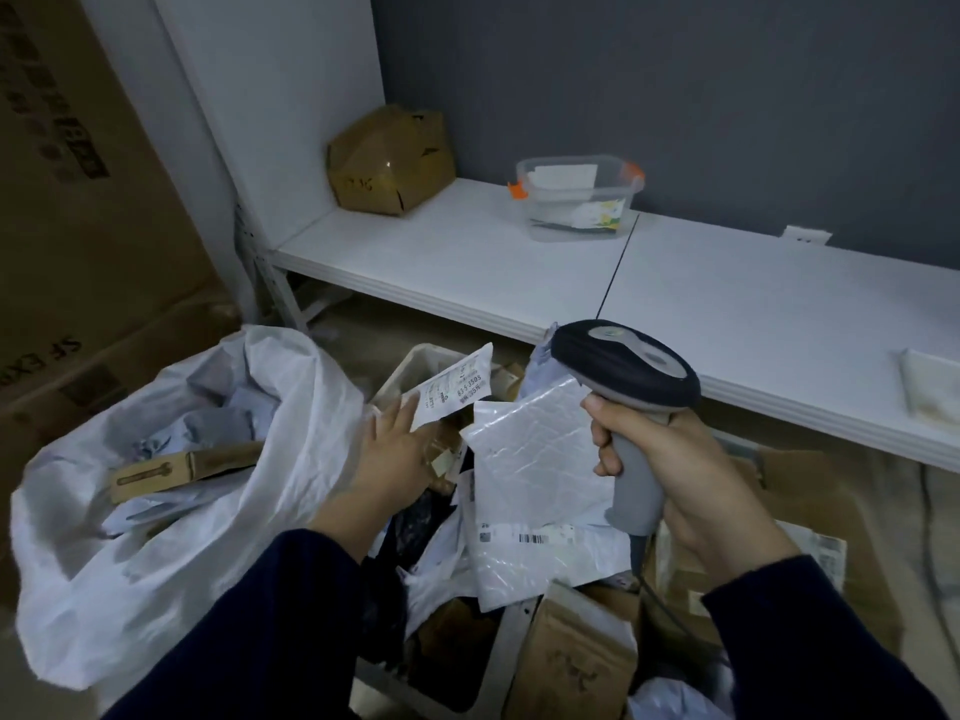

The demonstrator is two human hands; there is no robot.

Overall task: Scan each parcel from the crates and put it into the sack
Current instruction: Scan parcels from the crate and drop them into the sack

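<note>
My left hand (pixel 387 449) holds a small white labelled parcel (pixel 453 391) by its lower edge, above the crate and just right of the sack's mouth. My right hand (pixel 680 475) grips a grey and black barcode scanner (pixel 626 374), its head pointing left toward that parcel. The big white woven sack (pixel 171 553) stands open at the left with several parcels and a brown box (pixel 182 472) inside. The crate (pixel 410 363) below my hands is heaped with parcels, among them a white bubble mailer (pixel 535 459) and a brown paper envelope (pixel 571 662).
A low white shelf (pixel 519 262) runs behind the crate, bearing a dented cardboard box (pixel 389 161), a clear plastic tub (pixel 576 197) and a pale packet (pixel 932 389) at the right. Large cardboard cartons (pixel 78 226) stand at the left. Flattened cardboard (pixel 810 506) lies under the shelf.
</note>
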